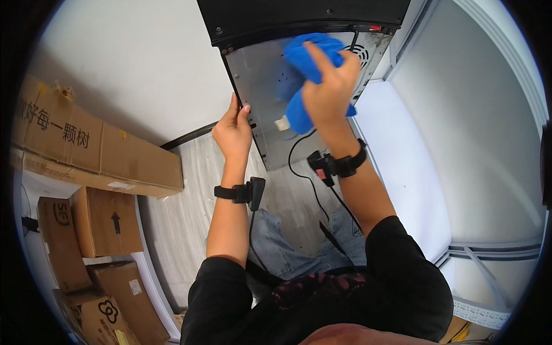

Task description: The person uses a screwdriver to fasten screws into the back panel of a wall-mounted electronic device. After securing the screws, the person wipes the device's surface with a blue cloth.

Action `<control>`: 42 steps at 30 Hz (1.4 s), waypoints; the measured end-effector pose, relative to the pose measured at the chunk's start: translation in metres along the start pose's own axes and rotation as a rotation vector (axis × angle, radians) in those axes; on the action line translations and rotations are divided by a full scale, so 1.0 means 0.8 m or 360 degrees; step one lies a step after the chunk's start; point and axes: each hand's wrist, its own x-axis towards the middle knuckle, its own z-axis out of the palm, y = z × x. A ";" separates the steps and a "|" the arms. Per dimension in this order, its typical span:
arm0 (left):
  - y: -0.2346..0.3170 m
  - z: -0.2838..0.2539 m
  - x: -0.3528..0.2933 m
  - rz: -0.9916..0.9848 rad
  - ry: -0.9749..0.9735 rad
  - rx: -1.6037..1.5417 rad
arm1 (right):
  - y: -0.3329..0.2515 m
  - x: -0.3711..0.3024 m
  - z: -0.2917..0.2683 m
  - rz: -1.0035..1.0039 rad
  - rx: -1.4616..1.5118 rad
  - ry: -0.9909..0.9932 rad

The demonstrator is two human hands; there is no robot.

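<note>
In front of me stands a black appliance (305,14) with a silver metal panel (267,141) below its top section. My right hand (330,92) presses a bunched blue cloth (299,115) against the panel's upper right, its index finger stretched over the fabric. Close by are a round slotted vent (360,56), partly covered by that hand, and a small whitish patch (282,123). At the panel's left edge, my left hand (233,132) pinches the rim between thumb and fingers. A black cord (305,175) hangs from the panel toward the floor.
Cardboard boxes (118,221) are stacked at the left, one long carton (98,138) above the others. On the right is a white surface (391,149) with a metal frame (489,253). Wrist straps with cables (345,167) sit on both my arms. Grey wood-look floor (178,236) lies below.
</note>
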 end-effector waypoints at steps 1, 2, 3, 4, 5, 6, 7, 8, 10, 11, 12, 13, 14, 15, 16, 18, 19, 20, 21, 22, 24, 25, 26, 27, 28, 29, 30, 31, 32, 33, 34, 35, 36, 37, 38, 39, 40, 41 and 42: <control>0.002 -0.001 0.000 0.0018 0.0007 0.0003 | 0.015 0.002 -0.002 0.0010 -0.0022 0.0045; 0.003 -0.002 0.000 0.0004 0.0019 0.0016 | 0.028 0.005 -0.003 0.0020 -0.0042 0.0090; 0.005 0.000 -0.001 -0.0011 0.0027 0.0028 | 0.031 0.005 -0.002 0.0030 -0.0066 0.0134; 0.006 0.001 -0.002 -0.0026 0.0037 0.0039 | 0.026 0.002 0.005 0.0033 -0.0126 0.0157; 0.008 0.002 -0.001 -0.0032 0.0036 0.0045 | 0.020 -0.002 0.008 -0.0002 -0.0108 0.0106; 0.008 0.001 -0.001 -0.0044 0.0036 0.0053 | 0.004 -0.005 0.006 -0.0037 -0.0086 0.0048; 0.007 0.001 -0.002 -0.0051 0.0034 0.0065 | -0.010 -0.010 0.007 -0.0066 -0.0064 -0.0006; 0.003 0.001 -0.002 -0.0051 0.0030 0.0057 | -0.020 -0.016 0.014 -0.0168 -0.0077 -0.0023; 0.000 0.000 -0.001 -0.0087 0.0019 0.0018 | -0.035 -0.028 0.020 -0.0254 -0.0042 -0.0128; -0.002 0.000 -0.001 -0.0104 0.0014 -0.0002 | -0.040 -0.033 0.023 -0.0297 -0.0024 -0.0181; -0.003 -0.001 0.000 -0.0093 0.0015 0.0001 | -0.043 -0.041 0.027 -0.0388 -0.0016 -0.0190; -0.004 0.002 0.000 -0.0081 0.0010 -0.0009 | -0.042 -0.052 0.031 -0.0426 -0.0001 -0.0232; -0.004 0.004 -0.001 -0.0069 0.0004 -0.0019 | -0.039 -0.065 0.036 -0.0464 0.0015 -0.0275; 0.000 0.003 -0.002 -0.0100 0.0009 -0.0006 | -0.041 -0.073 0.039 -0.0502 0.0036 -0.0316; 0.007 0.002 -0.002 -0.0130 0.0014 0.0006 | -0.042 -0.080 0.040 -0.0522 0.0017 -0.0349; 0.004 -0.003 0.000 -0.0125 0.0025 0.0039 | -0.051 -0.074 0.037 -0.0465 0.0062 -0.0332; -0.003 -0.004 0.001 -0.0094 0.0020 0.0051 | -0.058 -0.067 0.033 -0.0434 0.0082 -0.0328; -0.009 -0.005 0.001 -0.0063 0.0015 0.0064 | -0.065 -0.062 0.035 -0.0443 0.0088 -0.0311; -0.005 -0.005 0.001 -0.0118 -0.0019 0.0081 | -0.071 -0.057 0.038 -0.0450 0.0075 -0.0291; 0.002 -0.005 0.001 -0.0173 -0.0054 0.0099 | -0.073 -0.056 0.041 -0.0455 0.0063 -0.0271; 0.004 -0.005 0.001 -0.0209 -0.0065 0.0095 | -0.070 -0.068 0.047 -0.0462 0.0037 -0.0244; -0.001 -0.003 0.001 -0.0190 -0.0041 0.0072 | -0.068 -0.074 0.051 -0.0469 0.0029 -0.0228; -0.004 -0.002 0.001 -0.0170 -0.0018 0.0048 | -0.066 -0.078 0.052 -0.0488 0.0022 -0.0245; -0.005 -0.003 0.001 -0.0138 -0.0015 0.0068 | -0.064 -0.079 0.051 -0.0508 0.0015 -0.0267; -0.007 -0.004 0.001 -0.0106 -0.0012 0.0087 | -0.063 -0.080 0.049 -0.0528 0.0006 -0.0289; -0.008 -0.004 0.001 -0.0073 -0.0010 0.0106 | -0.061 -0.077 0.047 -0.0486 0.0046 -0.0297; -0.006 -0.007 0.001 -0.0058 0.0004 0.0099 | -0.068 -0.062 0.039 -0.0442 0.0093 -0.0308; 0.000 -0.006 0.002 -0.0043 0.0007 0.0082 | -0.070 -0.053 0.032 -0.0397 0.0125 -0.0320; 0.003 -0.005 0.001 -0.0029 0.0010 0.0065 | -0.068 -0.051 0.031 -0.0384 0.0140 -0.0304; 0.003 -0.005 0.001 -0.0034 -0.0004 0.0070 | -0.069 -0.048 0.032 -0.0365 0.0157 -0.0278; 0.002 -0.007 0.001 -0.0039 -0.0019 0.0075 | -0.069 -0.047 0.032 -0.0346 0.0174 -0.0252; 0.001 -0.008 0.002 -0.0043 -0.0034 0.0081 | -0.067 -0.056 0.036 -0.0379 0.0146 -0.0289; 0.002 -0.006 0.001 -0.0032 -0.0033 0.0067 | -0.058 -0.072 0.040 -0.0417 0.0102 -0.0326; 0.003 -0.005 0.000 -0.0020 -0.0028 0.0056 | -0.051 -0.084 0.043 -0.0455 0.0064 -0.0362; 0.004 -0.004 0.000 -0.0007 -0.0023 0.0044 | -0.043 -0.095 0.040 -0.0402 0.0094 -0.0416; 0.004 -0.006 0.002 0.0004 -0.0009 0.0039 | -0.036 -0.100 0.039 -0.0370 0.0115 -0.0437; -0.008 -0.001 0.005 0.0066 0.0011 -0.0089 | -0.027 -0.104 0.036 -0.0337 0.0136 -0.0458; -0.013 0.000 0.005 0.0037 -0.0008 -0.0094 | -0.019 -0.107 0.032 -0.0305 0.0158 -0.0479; -0.007 0.001 0.005 0.0002 -0.0032 -0.0111 | -0.006 -0.106 0.024 -0.0217 0.0160 -0.0533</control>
